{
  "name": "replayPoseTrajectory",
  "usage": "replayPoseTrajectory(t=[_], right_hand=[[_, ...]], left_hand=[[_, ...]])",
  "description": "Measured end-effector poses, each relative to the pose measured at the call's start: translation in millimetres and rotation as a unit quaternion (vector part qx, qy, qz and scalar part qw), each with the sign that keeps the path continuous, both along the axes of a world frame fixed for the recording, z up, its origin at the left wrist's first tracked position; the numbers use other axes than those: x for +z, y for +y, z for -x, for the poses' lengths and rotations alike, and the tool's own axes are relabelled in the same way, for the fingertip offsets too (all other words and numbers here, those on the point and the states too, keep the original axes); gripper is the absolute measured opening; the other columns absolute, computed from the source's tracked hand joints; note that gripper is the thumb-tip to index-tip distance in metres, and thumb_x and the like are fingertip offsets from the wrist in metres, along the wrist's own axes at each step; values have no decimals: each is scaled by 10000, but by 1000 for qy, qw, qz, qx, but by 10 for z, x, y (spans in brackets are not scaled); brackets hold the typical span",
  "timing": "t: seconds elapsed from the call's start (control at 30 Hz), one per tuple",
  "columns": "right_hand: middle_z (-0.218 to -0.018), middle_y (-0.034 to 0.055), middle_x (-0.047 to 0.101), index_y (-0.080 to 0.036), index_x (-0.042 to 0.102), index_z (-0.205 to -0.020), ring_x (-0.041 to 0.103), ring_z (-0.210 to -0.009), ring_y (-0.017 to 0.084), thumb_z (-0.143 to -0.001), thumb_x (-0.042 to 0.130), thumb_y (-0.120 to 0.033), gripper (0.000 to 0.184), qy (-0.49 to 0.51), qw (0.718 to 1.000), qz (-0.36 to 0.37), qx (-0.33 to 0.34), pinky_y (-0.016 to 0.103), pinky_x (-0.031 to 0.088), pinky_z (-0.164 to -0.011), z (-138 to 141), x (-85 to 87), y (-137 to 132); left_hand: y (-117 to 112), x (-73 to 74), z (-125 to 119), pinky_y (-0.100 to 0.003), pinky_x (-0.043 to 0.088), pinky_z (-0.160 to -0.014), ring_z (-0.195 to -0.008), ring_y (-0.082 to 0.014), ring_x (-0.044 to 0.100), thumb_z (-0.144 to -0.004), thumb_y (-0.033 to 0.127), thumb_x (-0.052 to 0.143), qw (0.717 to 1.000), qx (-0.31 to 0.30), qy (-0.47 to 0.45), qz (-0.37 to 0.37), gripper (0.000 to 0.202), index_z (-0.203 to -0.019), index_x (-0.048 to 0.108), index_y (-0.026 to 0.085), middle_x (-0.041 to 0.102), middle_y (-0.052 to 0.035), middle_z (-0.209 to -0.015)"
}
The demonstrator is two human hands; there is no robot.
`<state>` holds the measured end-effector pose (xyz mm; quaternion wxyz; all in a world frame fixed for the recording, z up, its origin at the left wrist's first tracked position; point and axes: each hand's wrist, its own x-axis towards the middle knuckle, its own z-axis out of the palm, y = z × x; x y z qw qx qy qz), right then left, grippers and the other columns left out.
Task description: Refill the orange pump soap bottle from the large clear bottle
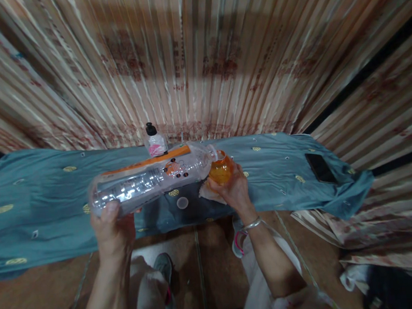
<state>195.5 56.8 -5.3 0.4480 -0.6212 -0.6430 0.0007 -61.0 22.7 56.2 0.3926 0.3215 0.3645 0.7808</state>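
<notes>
Head view: the left hand [113, 226] grips the base of a big clear bottle [150, 179], tipped flat, its mouth at 3 o'clock meeting an orange glass [221, 170] gripped by the right hand [233, 190]. Both hang over the near edge of the blue cloth [43, 204]. A small bottle [156, 142] stands at 12 o'clock, a phone [321, 167] far at 3 o'clock by the cloth's end. Striped curtain [196, 53] behind.
</notes>
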Motion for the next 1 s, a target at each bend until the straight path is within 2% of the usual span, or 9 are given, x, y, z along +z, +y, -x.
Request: replayPoseTrajectory(t=[0.23, 0.53, 0.77, 1.0], right_hand=[[-1153, 157, 686, -103, 498, -1315, 641, -1088, 314, -669, 773, -371, 752, 7, 1000, -6, -2, 465, 561, -917, 7, 11, 3], [-1172, 155, 676, -125, 491, -1326, 632, -1103, 308, -699, 753, -384, 727, 5, 1000, -5, 2, 458, 553, -925, 12, 11, 0], [-1187, 148, 670, -142, 482, -1330, 625, -1121, 307, -708, 741, -394, 719, 3, 1000, -6, 2, 468, 548, -932, 4, 0, 2], [-1171, 155, 678, -118, 506, -1320, 629, -1100, 310, -697, 754, -379, 719, 0, 1000, 0, -1, 460, 556, -922, 10, 13, -5]], left_hand=[[-11, 14, -3, -179, 473, -522, -646, -114, 582, -525, 400, 863, 1000, -10, 8, -12, 673, -1146, 648, 252, 684, -32, -960], [-7, 11, -4, -187, 477, -527, -672, -125, 579, -438, 418, 896, 1000, 4, -11, 15, 717, -1100, 677, 250, 686, -40, -984], [-12, 24, -4, -187, 459, -508, -619, -109, 563, -538, 420, 855, 1000, -15, 21, -13, 667, -1146, 648, 238, 686, -40, -965], [-15, 5, -9, -172, 453, -506, -669, -122, 590, -534, 402, 861, 1000, -12, 10, -10, 665, -1142, 642, 245, 684, -34, -955]])
